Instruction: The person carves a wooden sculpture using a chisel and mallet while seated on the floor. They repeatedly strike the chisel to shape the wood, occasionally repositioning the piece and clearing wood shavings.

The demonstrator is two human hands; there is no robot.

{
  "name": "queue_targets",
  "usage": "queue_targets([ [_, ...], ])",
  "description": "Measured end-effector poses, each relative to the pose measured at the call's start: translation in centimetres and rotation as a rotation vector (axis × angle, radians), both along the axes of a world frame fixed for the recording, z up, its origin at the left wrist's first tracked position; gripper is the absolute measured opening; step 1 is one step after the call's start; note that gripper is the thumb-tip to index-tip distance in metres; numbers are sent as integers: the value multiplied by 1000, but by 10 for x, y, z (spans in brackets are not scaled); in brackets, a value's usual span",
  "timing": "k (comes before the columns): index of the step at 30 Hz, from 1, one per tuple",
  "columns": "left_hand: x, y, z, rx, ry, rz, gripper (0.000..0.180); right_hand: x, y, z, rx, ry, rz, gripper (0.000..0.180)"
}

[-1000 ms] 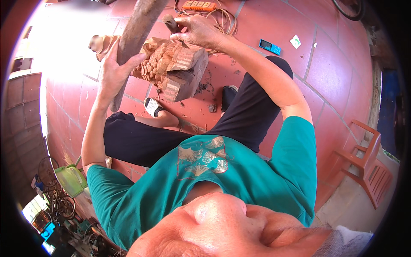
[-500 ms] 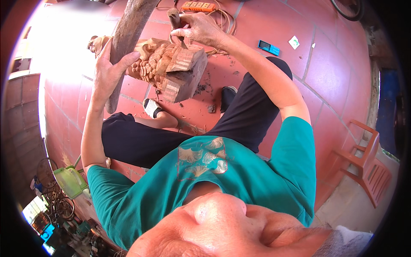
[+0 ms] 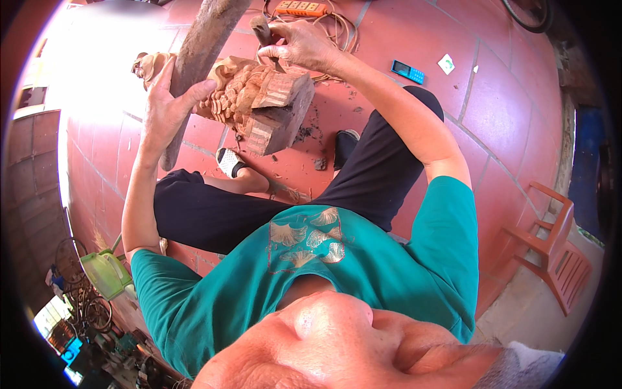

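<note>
My left hand is wrapped round a long, thick wooden mallet, a rough club that slants from the upper right down to the lower left. Between the fingers of my right hand stands a chisel with a short wooden handle. Its lower end meets the upper edge of a carved wooden figure, though the tip is hard to make out. The carving lies on its side on the floor, with rounded, scale-like relief and a blocky, notched base towards the right. The mallet hides part of it.
Beyond my right hand lie an orange power strip and its coiled cord. A blue phone and a small paper piece rest on the red tiles. Wood chips surround my feet. An orange plastic chair is at right, a green container at left.
The mallet's upper end has swung slightly to the right, towards the chisel, with my left hand shifting along with it. My right hand and the carving stay almost where they were.
</note>
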State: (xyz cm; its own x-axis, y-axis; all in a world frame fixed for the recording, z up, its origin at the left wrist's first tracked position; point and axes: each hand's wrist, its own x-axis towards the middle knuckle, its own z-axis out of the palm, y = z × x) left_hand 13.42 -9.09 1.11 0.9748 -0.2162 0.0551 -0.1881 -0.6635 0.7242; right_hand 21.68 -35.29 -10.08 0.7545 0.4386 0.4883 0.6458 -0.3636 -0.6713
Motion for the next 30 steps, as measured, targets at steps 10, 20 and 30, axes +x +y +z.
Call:
queue_targets([
  [10,-5,-11,7,-6,160,64,71,1,-1,-4,-114,53,-70,35],
  [20,0,-14,-3,-31,-32,-37,62,2,1,-4,-66,76,13,29],
  [30,5,-11,-17,16,36,-64,65,2,9,-13,-90,-112,20,33],
])
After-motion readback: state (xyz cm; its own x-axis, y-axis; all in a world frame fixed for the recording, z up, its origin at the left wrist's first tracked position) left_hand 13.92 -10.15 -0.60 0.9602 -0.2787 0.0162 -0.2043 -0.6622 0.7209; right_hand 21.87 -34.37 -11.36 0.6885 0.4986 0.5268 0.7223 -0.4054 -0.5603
